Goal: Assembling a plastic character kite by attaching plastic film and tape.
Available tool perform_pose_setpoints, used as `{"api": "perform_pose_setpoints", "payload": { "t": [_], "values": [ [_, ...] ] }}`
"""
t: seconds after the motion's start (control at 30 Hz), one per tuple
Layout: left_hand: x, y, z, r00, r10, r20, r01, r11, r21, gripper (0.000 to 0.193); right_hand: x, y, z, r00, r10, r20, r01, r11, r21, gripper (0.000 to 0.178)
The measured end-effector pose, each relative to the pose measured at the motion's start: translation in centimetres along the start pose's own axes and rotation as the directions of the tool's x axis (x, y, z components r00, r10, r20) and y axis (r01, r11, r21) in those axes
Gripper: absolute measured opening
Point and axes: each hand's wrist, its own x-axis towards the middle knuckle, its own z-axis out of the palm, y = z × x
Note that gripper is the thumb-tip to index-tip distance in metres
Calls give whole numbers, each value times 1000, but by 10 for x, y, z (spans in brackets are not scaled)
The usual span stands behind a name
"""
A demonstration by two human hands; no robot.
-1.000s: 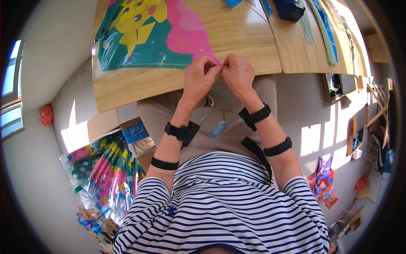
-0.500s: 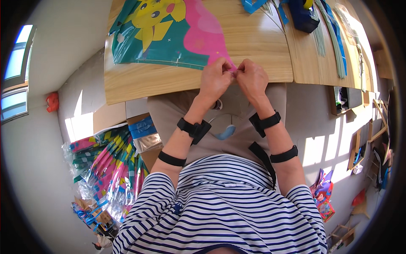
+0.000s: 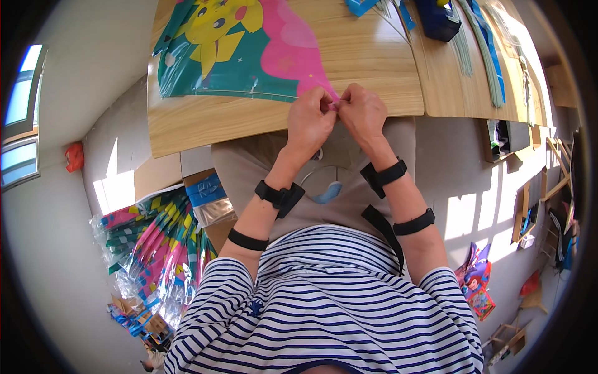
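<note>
A thin, shiny printed sheet, green and pink with a yellow cartoon figure, lies on the wooden table in front of me. Its pink side narrows to a point at the table's near edge. There my left hand and my right hand meet, fingertips pinched together on the tip. The fingers partly cover that tip, so its fine detail is hidden. A thin pale line runs along the sheet's near green edge. Both forearms wear black straps.
At the table's far right stand a dark blue tape dispenser, thin pale rods and blue strips. To my left, many folded printed sheets are heaped beside cardboard boxes. A light-blue mask rests on my lap.
The whole view has shifted slightly, with the table and sheet a little further left. Both hands keep pinching the pink tip, their fingers slightly repositioned.
</note>
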Motion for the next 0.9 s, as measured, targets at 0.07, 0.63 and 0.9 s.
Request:
{"api": "perform_pose_setpoints", "payload": {
  "t": [0.07,0.63,0.9],
  "values": [
    [1,2,1,999,-54,-2,53,996,-72,12,0,-1,-1,1000,-2,3,2,1000,-1,13],
    [5,-13,9,994,-96,-54,86,982,-168,10,0,1,2,999,-5,-48,5,1000,-6,16],
    [23,-18,-17,974,-192,122,222,922,-316,13,1,1,3,999,-3,-33,2,1000,-12,16]
  ]
}}
